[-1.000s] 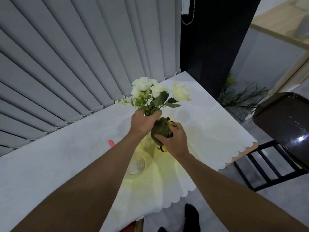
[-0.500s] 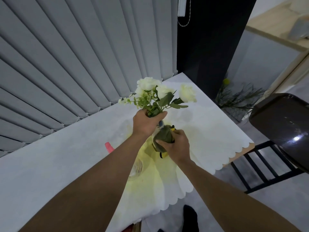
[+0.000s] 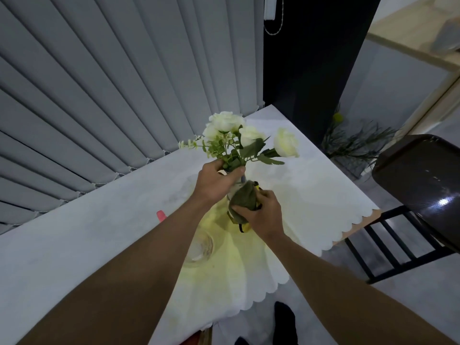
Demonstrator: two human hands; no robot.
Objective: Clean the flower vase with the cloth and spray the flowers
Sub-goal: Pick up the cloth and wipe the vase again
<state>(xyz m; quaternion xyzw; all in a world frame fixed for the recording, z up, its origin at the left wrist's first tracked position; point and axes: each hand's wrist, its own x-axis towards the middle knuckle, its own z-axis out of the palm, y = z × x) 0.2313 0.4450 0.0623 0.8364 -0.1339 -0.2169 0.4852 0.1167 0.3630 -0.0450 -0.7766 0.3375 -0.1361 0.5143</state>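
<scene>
A table covered by a white scalloped cloth [image 3: 311, 207] is seen from above, with grey vertical blinds [image 3: 112, 95] behind its far edge. Toward the left, a small pink object [image 3: 161, 215] is partly hidden behind the left forearm, and a clear glass item [image 3: 200, 247] is set on the table just beside that arm. Near the middle of the table, a bunch of white flowers [image 3: 239, 138] with green leaves is gripped at the stems by the left hand [image 3: 214, 183], its fingers curled closed around the neck of the vase [image 3: 236, 189]. The vase is mostly hidden; whether it rests on the table cannot be told. Just to the right, an olive-green cloth [image 3: 245, 199] is pressed against the vase by the right hand [image 3: 263, 212], fingers closed over it. At the far right, a dark chair [image 3: 418, 185] is placed beside the table's right edge.
</scene>
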